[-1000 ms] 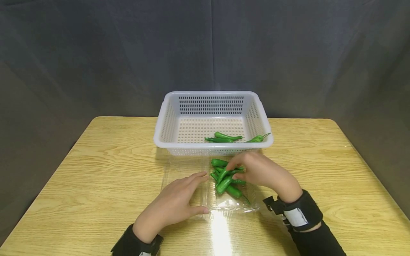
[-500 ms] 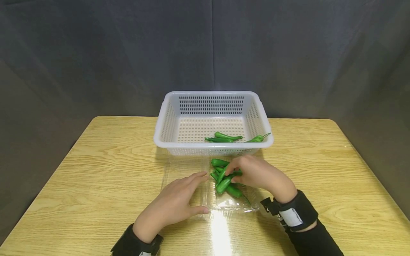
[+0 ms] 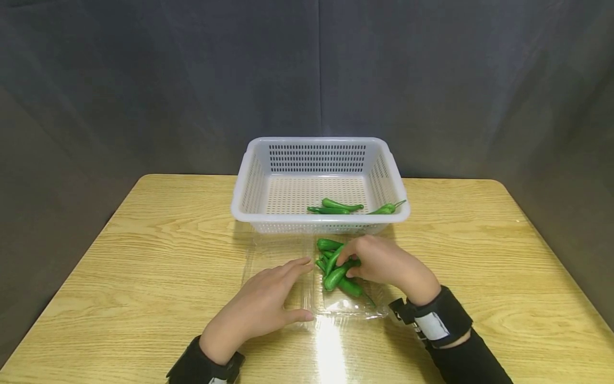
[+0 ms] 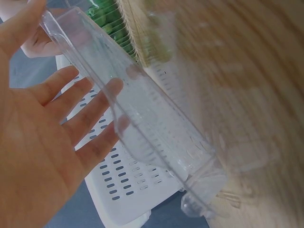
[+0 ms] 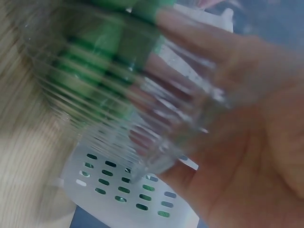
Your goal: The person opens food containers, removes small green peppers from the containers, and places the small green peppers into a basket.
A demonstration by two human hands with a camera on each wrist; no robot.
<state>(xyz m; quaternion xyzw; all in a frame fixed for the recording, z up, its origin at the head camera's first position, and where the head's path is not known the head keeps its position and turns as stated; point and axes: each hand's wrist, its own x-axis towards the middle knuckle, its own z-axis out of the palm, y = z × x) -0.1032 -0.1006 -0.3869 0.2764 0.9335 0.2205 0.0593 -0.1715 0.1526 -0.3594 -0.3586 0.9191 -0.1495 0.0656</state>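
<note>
My right hand [image 3: 386, 264] reaches into the right half of a clear plastic clamshell box [image 3: 336, 306], its thumb and fingers curled onto a green chili pepper [image 3: 337, 276] in a small pile. Several more green chili peppers [image 3: 352, 288] lie crossed around it. In the right wrist view, the box's ribbed wall blurs the peppers [image 5: 90, 71] and covers part of the fingers. My left hand [image 3: 264, 298] is spread over the box's left half, the lid [image 3: 275, 250], holding nothing. In the left wrist view, its straight fingertips [image 4: 114, 88] lie at the lid's clear rim [image 4: 156, 128].
A white perforated basket [image 3: 318, 217] stands just behind the box, with a few green chili peppers [image 3: 340, 205] near its front wall. Both rest on a wooden table [image 3: 144, 266]. A dark curtain [image 3: 192, 90] hangs behind the table.
The right hand has shifted slightly left and toward the person, deeper over the pepper pile. The pepper under its index finger tilted a little. The left hand has stayed in place.
</note>
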